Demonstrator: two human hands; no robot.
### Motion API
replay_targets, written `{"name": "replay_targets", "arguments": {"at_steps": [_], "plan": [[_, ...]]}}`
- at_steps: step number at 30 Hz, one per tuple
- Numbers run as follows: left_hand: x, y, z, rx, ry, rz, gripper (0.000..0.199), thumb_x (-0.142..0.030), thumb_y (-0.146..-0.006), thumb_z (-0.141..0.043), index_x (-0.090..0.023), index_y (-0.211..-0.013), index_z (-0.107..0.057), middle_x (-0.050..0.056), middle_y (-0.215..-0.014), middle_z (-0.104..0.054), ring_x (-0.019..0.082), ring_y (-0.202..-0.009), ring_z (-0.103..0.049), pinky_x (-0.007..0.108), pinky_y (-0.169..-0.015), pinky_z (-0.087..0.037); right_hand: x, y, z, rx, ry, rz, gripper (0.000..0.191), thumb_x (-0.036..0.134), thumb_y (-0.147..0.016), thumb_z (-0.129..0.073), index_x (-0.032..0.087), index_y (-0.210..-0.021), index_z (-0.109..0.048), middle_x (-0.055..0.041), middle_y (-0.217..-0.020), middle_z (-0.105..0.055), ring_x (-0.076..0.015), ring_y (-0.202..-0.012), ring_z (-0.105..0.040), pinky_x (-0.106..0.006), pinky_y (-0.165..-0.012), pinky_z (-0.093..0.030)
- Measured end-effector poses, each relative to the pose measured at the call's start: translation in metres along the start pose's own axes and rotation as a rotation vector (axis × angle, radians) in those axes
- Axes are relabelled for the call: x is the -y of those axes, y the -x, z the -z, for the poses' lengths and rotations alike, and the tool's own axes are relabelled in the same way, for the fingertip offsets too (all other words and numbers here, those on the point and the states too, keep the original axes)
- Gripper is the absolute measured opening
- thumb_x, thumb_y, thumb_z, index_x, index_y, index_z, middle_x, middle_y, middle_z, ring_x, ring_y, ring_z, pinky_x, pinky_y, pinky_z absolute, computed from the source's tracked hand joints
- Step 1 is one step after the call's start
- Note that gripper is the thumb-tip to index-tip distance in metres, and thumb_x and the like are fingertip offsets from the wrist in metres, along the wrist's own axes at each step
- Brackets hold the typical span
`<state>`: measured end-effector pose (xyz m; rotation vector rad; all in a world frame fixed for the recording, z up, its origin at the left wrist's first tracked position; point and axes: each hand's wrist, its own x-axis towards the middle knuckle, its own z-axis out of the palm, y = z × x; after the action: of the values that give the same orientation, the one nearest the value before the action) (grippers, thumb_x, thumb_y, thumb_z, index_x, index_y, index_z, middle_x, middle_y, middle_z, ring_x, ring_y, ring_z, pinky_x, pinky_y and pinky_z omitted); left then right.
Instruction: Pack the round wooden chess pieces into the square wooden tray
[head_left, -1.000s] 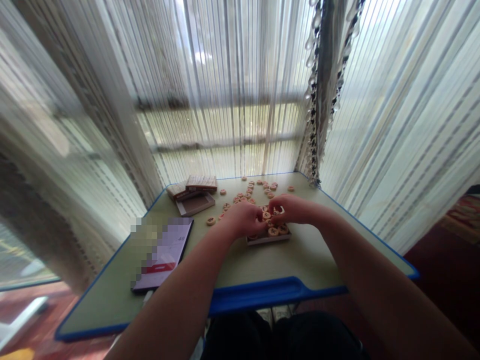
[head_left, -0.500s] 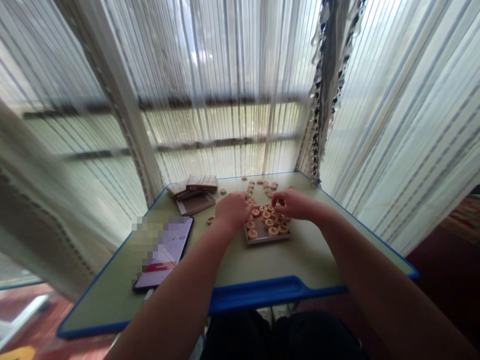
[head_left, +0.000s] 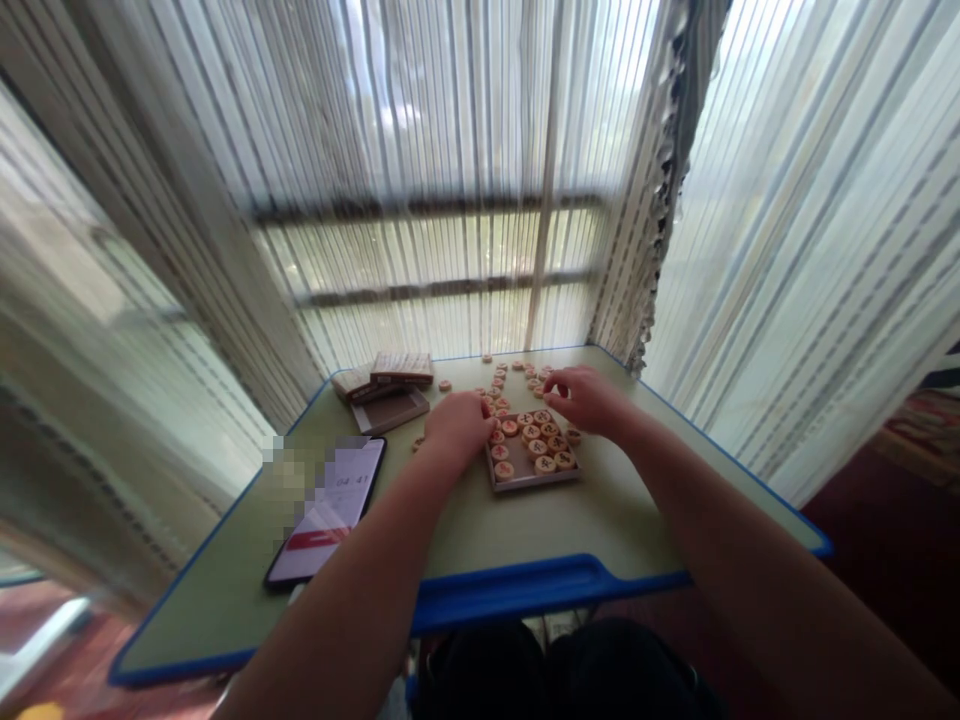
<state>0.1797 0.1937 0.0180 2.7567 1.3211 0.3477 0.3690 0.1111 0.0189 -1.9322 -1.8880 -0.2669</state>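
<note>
A shallow tray on the table holds round wooden Chinese chess pieces, some with red characters and some with dark ones. At the tray's far left corner is my left hand, its fingers curled in; what they may hold is hidden. My right hand hovers just beyond the tray's far right side. Its thumb and forefinger are bent, with a gap between them, close to a loose piece. More loose pieces lie scattered behind the tray, between and beyond my hands.
At the back left, flat boxes are stacked beside an open box part. A phone showing a timer lies by my left forearm. The table has a blue rim, and sheer curtains hang behind it.
My left hand has drawn slightly left and down at the tray's corner. My right hand has lifted off the tray's pieces toward the loose ones behind. The view has turned slightly.
</note>
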Motion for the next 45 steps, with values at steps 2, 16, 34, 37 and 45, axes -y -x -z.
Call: {"name": "replay_targets", "arguments": {"at_steps": [2, 16, 34, 37, 45], "plan": [[0.002, -0.001, 0.000, -0.002, 0.014, -0.014, 0.024, -0.039, -0.072, -0.054, -0.024, -0.081, -0.071, 0.006, -0.081, -0.069, 0.019, -0.078, -0.062, 0.026, -0.066, -0.046, -0.001, 0.000, 0.000, -0.008, -0.007, -0.002, 0.019, 0.029, -0.078, -0.049, 0.018, -0.081, -0.065, -0.0033, -0.075, -0.062, -0.0152, -0.070, -0.051, -0.026, -0.070, -0.036], [0.004, 0.001, -0.005, -0.197, 0.031, 0.116, 0.037, -0.042, -0.083, -0.040, -0.019, -0.091, -0.068, 0.010, -0.091, -0.068, 0.021, -0.084, -0.062, 0.028, -0.071, -0.047, -0.017, -0.002, -0.011, -0.064, 0.019, -0.104, 0.024, 0.031, -0.079, -0.049, 0.018, -0.087, -0.068, -0.0050, -0.079, -0.063, -0.0173, -0.078, -0.053, -0.028, -0.079, -0.037], [0.020, -0.011, -0.022, -0.099, -0.028, -0.024, 0.040, -0.012, -0.069, -0.047, -0.030, -0.097, -0.069, 0.005, -0.088, -0.068, 0.020, -0.090, -0.059, 0.027, -0.077, -0.047, -0.034, -0.005, -0.037, 0.082, 0.052, -0.069, 0.025, 0.024, -0.081, -0.049, 0.021, -0.096, -0.069, -0.0048, -0.101, -0.068, -0.0170, -0.099, -0.057, -0.029, -0.093, -0.034], [0.022, -0.013, -0.024, -0.089, -0.037, -0.004, 0.041, -0.011, -0.069, -0.047, -0.029, -0.098, -0.068, 0.004, -0.088, -0.068, 0.019, -0.090, -0.058, 0.026, -0.076, -0.046, -0.036, -0.007, -0.042, 0.065, 0.056, -0.066, 0.024, 0.025, -0.081, -0.050, 0.022, -0.093, -0.070, -0.0038, -0.100, -0.068, -0.0172, -0.097, -0.058, -0.029, -0.092, -0.034], [0.024, -0.016, -0.029, -0.075, 0.012, -0.116, 0.044, -0.008, -0.069, -0.048, -0.031, -0.103, -0.066, 0.001, -0.107, -0.063, 0.018, -0.095, -0.053, 0.027, -0.086, -0.044, -0.041, -0.010, -0.054, -0.006, -0.002, -0.031, 0.028, 0.018, -0.081, -0.047, 0.024, -0.097, -0.069, -0.0022, -0.104, -0.067, -0.0172, -0.098, -0.057, -0.030, -0.093, -0.035]]}}
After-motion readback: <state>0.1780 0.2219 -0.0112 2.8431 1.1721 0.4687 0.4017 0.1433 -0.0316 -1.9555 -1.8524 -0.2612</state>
